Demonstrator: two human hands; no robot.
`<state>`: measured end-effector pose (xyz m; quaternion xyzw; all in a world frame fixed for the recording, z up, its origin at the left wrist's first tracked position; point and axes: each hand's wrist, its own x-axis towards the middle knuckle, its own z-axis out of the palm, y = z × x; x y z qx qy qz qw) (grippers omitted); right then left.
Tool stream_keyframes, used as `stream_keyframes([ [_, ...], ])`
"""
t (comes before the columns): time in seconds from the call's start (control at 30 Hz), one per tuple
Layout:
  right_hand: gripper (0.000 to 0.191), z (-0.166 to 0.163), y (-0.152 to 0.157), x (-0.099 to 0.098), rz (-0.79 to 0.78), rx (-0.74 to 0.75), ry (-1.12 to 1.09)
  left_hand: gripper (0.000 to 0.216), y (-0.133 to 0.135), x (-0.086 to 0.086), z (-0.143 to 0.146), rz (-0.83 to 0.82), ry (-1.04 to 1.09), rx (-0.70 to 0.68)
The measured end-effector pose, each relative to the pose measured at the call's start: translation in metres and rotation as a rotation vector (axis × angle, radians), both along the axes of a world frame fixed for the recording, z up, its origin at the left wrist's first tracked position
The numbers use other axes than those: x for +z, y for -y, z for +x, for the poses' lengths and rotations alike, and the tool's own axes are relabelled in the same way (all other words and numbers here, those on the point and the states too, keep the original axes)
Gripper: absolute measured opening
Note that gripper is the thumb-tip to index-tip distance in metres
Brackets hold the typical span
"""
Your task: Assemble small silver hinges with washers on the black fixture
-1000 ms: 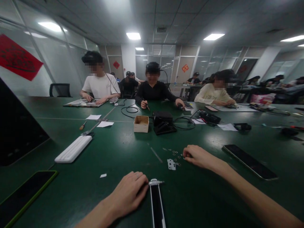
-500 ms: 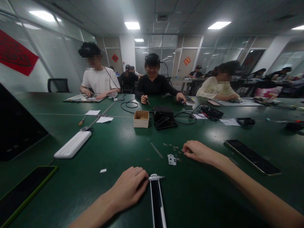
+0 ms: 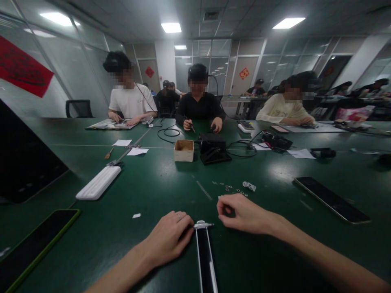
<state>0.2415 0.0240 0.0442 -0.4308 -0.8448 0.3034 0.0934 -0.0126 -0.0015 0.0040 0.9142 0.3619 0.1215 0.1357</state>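
Note:
My left hand rests on the table, its curled fingers at the left end of a thin crosspiece. That crosspiece sits on the top end of a narrow white-framed part with a dark middle. To the right, my right hand is curled with thumb and forefinger together in a loop. What its fingertips pinch, if anything, is hidden. Several small rings lie just beyond it, beside a small punched metal bracket. A thin clear strip lies left of the rings.
A dark-screened phone lies right; a green-edged phone and a white power bank lie left. Farther off stand an open box and a black device with cables. A white scrap lies by my left hand. Co-workers sit opposite.
My right hand has drawn back toward me and left, away from the rings, and now covers where a flat metal plate lay. The bracket farther right has come into view. My left hand stays put.

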Motion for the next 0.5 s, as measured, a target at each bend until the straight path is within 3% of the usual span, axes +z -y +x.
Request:
stream_keyframes([
  [0.2,0.009,-0.009,0.004,-0.012,-0.085,0.039,-0.060,0.011,0.001,0.001,0.000,0.017,-0.010,-0.003],
  [0.5,0.009,-0.006,0.003,-0.018,-0.060,0.054,-0.116,0.011,0.000,0.001,0.001,0.025,-0.003,-0.012],
])
